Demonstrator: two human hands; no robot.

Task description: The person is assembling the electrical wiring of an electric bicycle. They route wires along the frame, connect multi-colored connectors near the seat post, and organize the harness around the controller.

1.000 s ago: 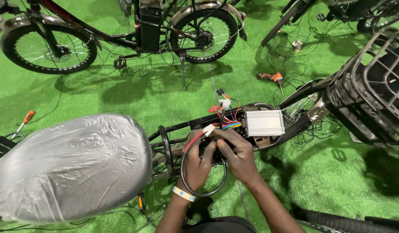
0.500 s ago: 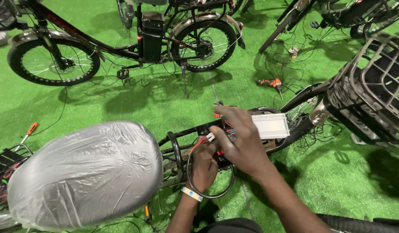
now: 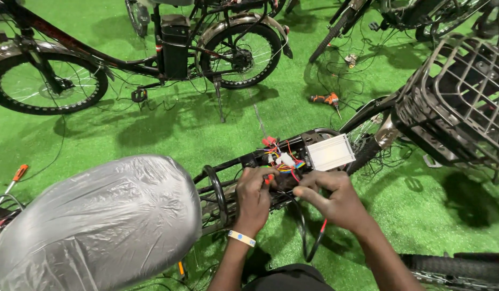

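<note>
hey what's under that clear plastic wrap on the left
A grey bike seat shows through the plastic wrap. The wrap covers all of it, so the seat's surface and its mount are hidden.

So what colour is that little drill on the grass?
Orange and black drill, clearest in the head view.

Single head camera looks steeply down (close over the bicycle frame [image 3: 244, 161]) onto green turf [image 3: 152, 134].

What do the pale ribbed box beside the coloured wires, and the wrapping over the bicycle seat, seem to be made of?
Pale ribbed box: probably bare metal, perhaps aluminium; matt silvery face with fine parallel ribs. Seat wrapping: thin clear plastic film; wrinkled, glossy, grey seat showing through.
</note>
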